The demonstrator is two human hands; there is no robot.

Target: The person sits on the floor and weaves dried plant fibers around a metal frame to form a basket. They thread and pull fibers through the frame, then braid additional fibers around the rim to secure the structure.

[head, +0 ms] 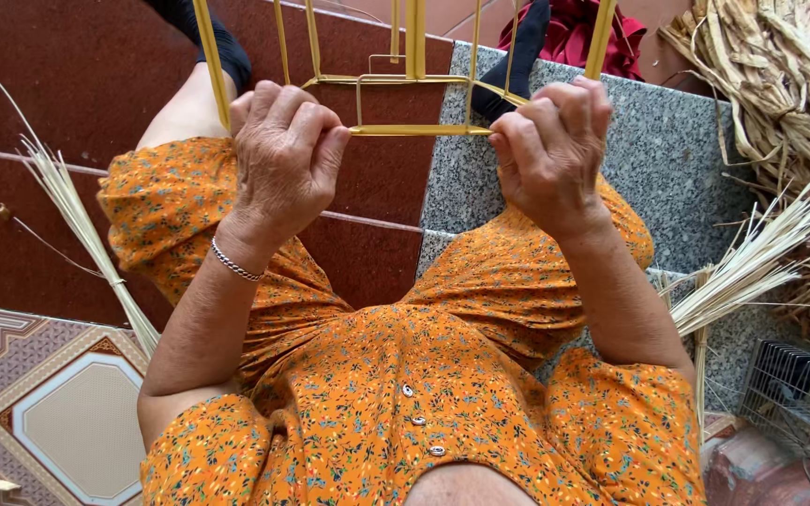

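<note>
I see the yellow wire frame (414,80) held out over the lap, its lowest bar running left to right between the two hands, with the upper rods rising out of the top of the view. My left hand (283,155) is clamped on the left end of that bar, fingers curled tight over it, and my right hand (553,150) is closed on the right end, thumb and fingertips pinched together at the rod. To work this well, I would judge both grips should stay level so the bar does not twist, and the pinch should sit close to the corner joints where the frame is stiffest. Just beyond the frame lie the dark-socked feet (517,56) on a speckled granite step (667,141). A bundle of pale straw stalks (86,234) lies at the left on the red floor (49,94), another fan of stalks (752,262) at the right, and a heap of dried fibre (789,84) at far right. The frame's top is cut off, and I cannot tell whether any strand is caught under the fingers.
</note>
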